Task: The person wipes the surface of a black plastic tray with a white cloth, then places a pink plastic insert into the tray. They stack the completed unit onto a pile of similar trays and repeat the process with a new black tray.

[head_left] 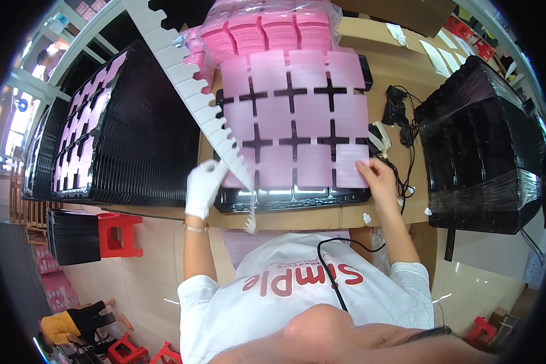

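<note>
Head view: gloved left hand (204, 187) pinches a long white notched strip (191, 91) w/ closed fingers; bare right hand (379, 181) presses flat on pink foam squares (294, 118) covering a black tray (291, 197) on the cardboard-topped table (382, 67). Foam looks light, soft, easily shifted; best gripped at edges.

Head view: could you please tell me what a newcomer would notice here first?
The pink foam sheet with cross-shaped cutouts lies over a black tray at the centre. The gloved left hand grips a white notched strip at the sheet's left edge, while the bare right hand presses its lower right corner.
</note>
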{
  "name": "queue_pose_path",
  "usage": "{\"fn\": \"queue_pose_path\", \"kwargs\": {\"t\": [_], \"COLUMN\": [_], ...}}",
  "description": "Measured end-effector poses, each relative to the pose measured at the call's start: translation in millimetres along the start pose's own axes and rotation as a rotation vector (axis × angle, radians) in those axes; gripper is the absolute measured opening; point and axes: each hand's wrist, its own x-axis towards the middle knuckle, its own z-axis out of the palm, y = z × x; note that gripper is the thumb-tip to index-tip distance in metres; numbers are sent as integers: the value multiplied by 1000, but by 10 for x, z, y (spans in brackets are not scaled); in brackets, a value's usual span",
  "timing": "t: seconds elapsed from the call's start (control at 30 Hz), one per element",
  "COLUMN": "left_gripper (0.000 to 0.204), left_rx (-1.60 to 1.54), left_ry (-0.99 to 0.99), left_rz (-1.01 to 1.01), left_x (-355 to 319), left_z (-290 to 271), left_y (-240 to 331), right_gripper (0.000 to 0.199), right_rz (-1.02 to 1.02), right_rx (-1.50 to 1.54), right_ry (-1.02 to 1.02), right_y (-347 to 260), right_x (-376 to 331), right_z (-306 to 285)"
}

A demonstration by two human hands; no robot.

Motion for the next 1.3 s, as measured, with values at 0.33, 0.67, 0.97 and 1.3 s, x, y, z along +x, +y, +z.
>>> {"fn": "queue_pose_path", "kwargs": {"t": [0.33,0.67,0.97,1.3], "left_gripper": [32,38,40,55], "left_rx": [234,584,805,1059], "left_ry": [113,149,335,61], "left_rz": [-40,152,682,645], "left_x": [-220,-369,646,1204], "left_z": [58,74,58,463], "left_y": [-271,6,390,306], "right_gripper": [23,19,29,50], "right_rz": [-335,-310,-763,-627], "right_rx": [-577,-708,-1068,-1326], "right_ry": [210,115,266,-30], "right_y": [-3,-109,-438,-222], "right_x": [-170,-175,827,1494], "right_z": [160,110,237,542]}}
